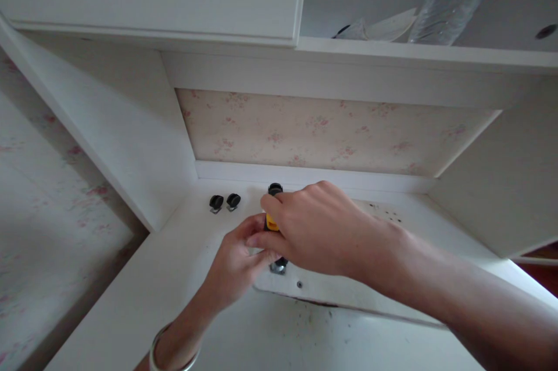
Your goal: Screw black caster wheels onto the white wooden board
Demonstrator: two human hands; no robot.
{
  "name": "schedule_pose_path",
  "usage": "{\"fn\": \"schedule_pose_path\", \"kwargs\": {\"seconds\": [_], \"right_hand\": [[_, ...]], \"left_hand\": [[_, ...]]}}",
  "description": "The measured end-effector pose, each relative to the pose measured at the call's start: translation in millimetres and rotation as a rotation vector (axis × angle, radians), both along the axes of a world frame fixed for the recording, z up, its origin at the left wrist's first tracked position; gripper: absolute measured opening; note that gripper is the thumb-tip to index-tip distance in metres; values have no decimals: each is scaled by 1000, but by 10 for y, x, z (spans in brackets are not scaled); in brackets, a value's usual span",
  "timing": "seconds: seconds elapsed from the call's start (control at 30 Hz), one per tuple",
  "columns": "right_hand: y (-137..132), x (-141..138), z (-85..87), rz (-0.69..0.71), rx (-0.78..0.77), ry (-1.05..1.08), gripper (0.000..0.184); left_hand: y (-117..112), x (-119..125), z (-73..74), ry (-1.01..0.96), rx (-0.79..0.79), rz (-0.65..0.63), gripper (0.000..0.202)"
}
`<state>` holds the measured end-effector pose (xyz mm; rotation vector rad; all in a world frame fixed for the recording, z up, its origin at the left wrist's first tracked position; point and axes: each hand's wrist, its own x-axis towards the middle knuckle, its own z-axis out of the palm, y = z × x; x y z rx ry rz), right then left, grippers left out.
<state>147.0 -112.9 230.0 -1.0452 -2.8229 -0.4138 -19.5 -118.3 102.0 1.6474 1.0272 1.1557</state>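
Note:
In my right hand is a yellow-and-black tool, probably a screwdriver; the fist hides most of it, tip included. My left hand meets it from the left, thumb and forefinger curled in beside the tool, with whatever they pinch hidden. Both hands are over the left end of a white board lying on the white surface. A small black caster with a metal plate sits at the board's near left corner, below my fingers. Another black caster shows just beyond my right hand.
Two loose black casters stand on the white surface to the left. A screw head or hole and several small dark bits show on the board. White side panels flank the space. Overhead hangs a cabinet holding a plastic bottle.

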Motion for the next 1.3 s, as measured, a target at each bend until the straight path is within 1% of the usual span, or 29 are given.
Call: {"fn": "schedule_pose_path", "kwargs": {"seconds": [0.07, 0.1, 0.13, 0.17, 0.23, 0.27, 0.3, 0.33, 0.4, 0.47, 0.5, 0.53, 0.6, 0.63, 0.7, 0.77, 0.8, 0.83, 0.9, 0.97, 1.0, 1.07, 1.13, 1.17, 1.2, 1.23, 1.3], "right_hand": [[-6, 20, 23, 27, -92, 29, 20], [-4, 25, 32, 22, -110, 19, 17], [-1, 26, 36, 7, -95, -5, 17], [3, 22, 36, -17, -51, -34, 19], [8, 5, 25, -55, 34, -70, 31], [6, -1, 19, -52, 44, -67, 35], [1, -3, 14, -35, 24, -52, 34], [-4, -1, 11, -12, -21, -29, 30], [-14, 10, 11, 24, -127, 2, 19], [-18, 13, 11, 10, -143, -5, 17], [-18, 9, 10, -20, -113, -18, 18], [-18, 2, 8, -55, -73, -28, 24], [-22, -9, 5, -98, -21, -27, 35], [-26, -7, 6, -91, -31, -10, 37], [-33, 13, 11, -29, -104, 33, 31], [-30, 40, 10, 19, -181, 51, 20], [-25, 48, 2, 21, -191, 41, 17], [-18, 48, -11, 4, -172, 24, 17], [-6, 34, -46, -71, -67, -1, 32], [-6, 20, -71, -123, 2, 11, 43], [-13, 21, -74, -123, -11, 30, 44], [-31, 49, -54, -61, -113, 68, 37], [-45, 90, -21, 3, -217, 82, 23], [-47, 104, -8, 6, -241, 74, 18], [-46, 110, -1, -3, -239, 59, 14], [-43, 105, -1, -19, -206, 43, 15], [-38, 74, -17, -62, -89, 20, 27]], "left_hand": [[0, -9, -5, -36, -42, -61, 17], [-2, -10, -11, -54, -50, -86, 19], [-4, -8, -19, -57, -43, -100, 21], [-7, -4, -29, -41, -20, -94, 22], [-10, 7, -47, 23, 27, -38, 23], [-10, 9, -54, 45, 30, -9, 22], [-8, 8, -57, 46, 13, 7, 20], [-7, 3, -57, 27, -17, 5, 18], [-7, -11, -50, -36, -76, -50, 18], [-13, -13, -43, -82, -104, -122, 22], [-17, -7, -42, -93, -101, -142, 26], [-21, 2, -44, -94, -86, -139, 29], [-19, 19, -51, -62, -39, -81, 26], [-14, 21, -53, -39, -18, -46, 22], [0, 8, -48, -21, -22, -26, 13], [9, -15, -33, -44, -74, -83, 10], [8, -23, -23, -61, -98, -117, 12], [3, -24, -15, -73, -113, -144, 14], [-11, -6, -6, -68, -92, -156, 18], [-19, 22, -6, -33, -40, -104, 17], [-17, 31, -8, -9, -19, -77, 15], [-3, 29, -12, 21, -17, -66, 7], [13, 11, -16, 12, -60, -122, 5], [17, 3, -20, -3, -84, -155, 6], [18, 3, -25, -22, -106, -176, 8], [15, 10, -31, -41, -116, -187, 9], [4, 48, -46, -68, -109, -161, 12]]}}
